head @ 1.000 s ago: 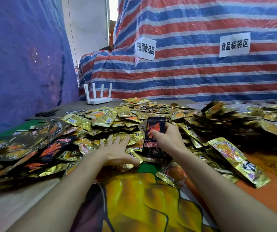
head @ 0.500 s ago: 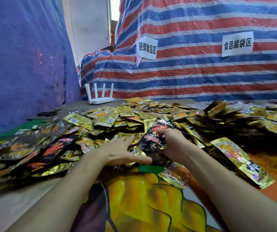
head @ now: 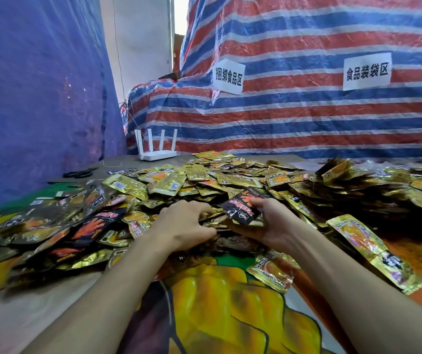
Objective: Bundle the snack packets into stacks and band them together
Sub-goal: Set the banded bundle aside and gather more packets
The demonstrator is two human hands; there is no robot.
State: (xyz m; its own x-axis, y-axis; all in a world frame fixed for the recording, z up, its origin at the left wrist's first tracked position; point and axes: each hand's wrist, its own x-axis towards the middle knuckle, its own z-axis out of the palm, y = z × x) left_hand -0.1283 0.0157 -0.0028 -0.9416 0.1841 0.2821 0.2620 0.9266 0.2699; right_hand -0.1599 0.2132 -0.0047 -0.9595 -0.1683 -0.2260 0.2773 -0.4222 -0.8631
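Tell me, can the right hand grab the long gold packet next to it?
Probably yes. The gold packet lies uncovered to the right of that hand. But the right hand already holds a black packet, so it might need to set that down first.

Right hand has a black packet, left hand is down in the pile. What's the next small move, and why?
Probably draw one packet out with the left hand and lay it flat against the black packet that the right hand grips. The left hand curls into the loose pile right beside it, and neither hand holds a band.
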